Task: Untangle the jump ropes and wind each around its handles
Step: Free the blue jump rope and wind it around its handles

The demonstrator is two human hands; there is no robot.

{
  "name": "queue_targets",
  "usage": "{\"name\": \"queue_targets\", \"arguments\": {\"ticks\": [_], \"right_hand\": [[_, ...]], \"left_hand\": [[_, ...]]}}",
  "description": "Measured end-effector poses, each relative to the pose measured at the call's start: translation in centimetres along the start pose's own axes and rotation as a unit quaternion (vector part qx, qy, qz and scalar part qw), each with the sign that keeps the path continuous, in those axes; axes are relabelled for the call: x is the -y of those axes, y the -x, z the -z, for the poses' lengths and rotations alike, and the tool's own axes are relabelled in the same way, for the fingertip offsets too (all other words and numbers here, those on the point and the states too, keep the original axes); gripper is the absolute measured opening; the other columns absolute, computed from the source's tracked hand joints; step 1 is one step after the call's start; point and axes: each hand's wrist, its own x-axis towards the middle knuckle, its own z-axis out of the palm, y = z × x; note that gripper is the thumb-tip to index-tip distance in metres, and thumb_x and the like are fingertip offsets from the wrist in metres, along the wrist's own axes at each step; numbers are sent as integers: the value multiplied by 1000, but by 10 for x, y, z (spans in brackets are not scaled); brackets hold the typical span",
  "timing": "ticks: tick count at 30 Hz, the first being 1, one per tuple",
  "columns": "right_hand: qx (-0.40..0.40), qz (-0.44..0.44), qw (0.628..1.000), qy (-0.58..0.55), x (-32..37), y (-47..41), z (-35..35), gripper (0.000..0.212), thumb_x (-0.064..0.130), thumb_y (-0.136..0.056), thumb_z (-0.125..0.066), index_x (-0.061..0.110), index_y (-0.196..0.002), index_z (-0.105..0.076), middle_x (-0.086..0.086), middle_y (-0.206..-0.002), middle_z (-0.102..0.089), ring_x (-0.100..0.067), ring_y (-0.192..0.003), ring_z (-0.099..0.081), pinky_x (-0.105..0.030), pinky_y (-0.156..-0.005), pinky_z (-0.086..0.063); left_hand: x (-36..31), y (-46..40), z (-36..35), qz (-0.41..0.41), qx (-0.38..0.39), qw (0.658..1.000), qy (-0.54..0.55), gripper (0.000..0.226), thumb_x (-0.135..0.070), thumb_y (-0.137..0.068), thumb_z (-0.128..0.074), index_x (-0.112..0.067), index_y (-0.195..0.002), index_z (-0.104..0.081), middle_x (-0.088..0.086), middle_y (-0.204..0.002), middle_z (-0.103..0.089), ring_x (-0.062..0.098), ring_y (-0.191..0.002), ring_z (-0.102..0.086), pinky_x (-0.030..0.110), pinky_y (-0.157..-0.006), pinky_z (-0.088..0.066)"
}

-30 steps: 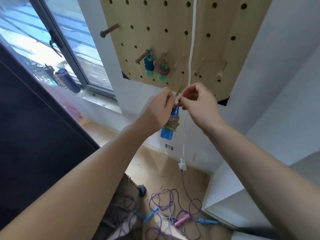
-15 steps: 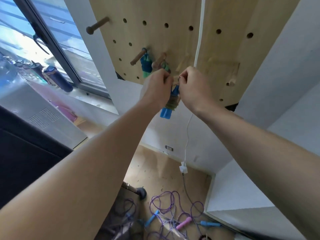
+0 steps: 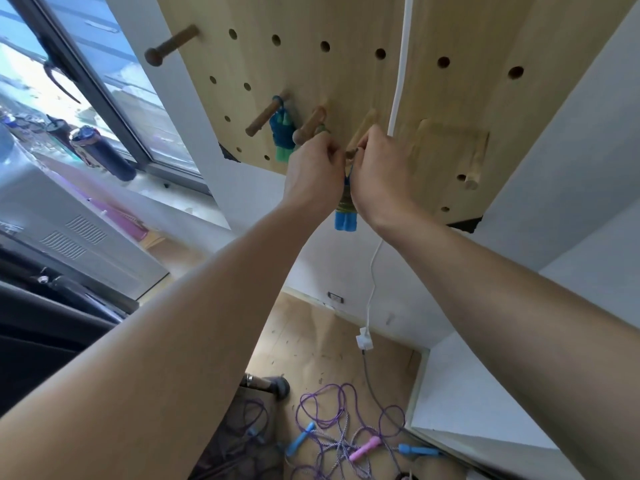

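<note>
Hanging between both hands near the pegboard's lower edge, the wound jump rope shows blue handles. The left hand and right hand pinch its loop at a peg. Tangled ropes lie on the floor.

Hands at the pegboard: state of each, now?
Left hand: fingers curled, pinching the wound rope bundle at its top.
Right hand: likewise pinching its top loop.
</note>
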Motion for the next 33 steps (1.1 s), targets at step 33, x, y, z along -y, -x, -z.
{"name": "queue_targets", "arguments": {"ticks": [33], "right_hand": [[47, -120, 987, -91, 8, -27, 8, 25, 10, -98, -51, 10, -122, -55, -2, -105, -63, -24, -103, -64, -43, -92, -55]], "left_hand": [[-5, -30, -4, 213, 74, 930, 290, 23, -1, -92, -55, -3, -112, -67, 18, -99, -71, 26, -85, -74, 41, -82, -63]]}}
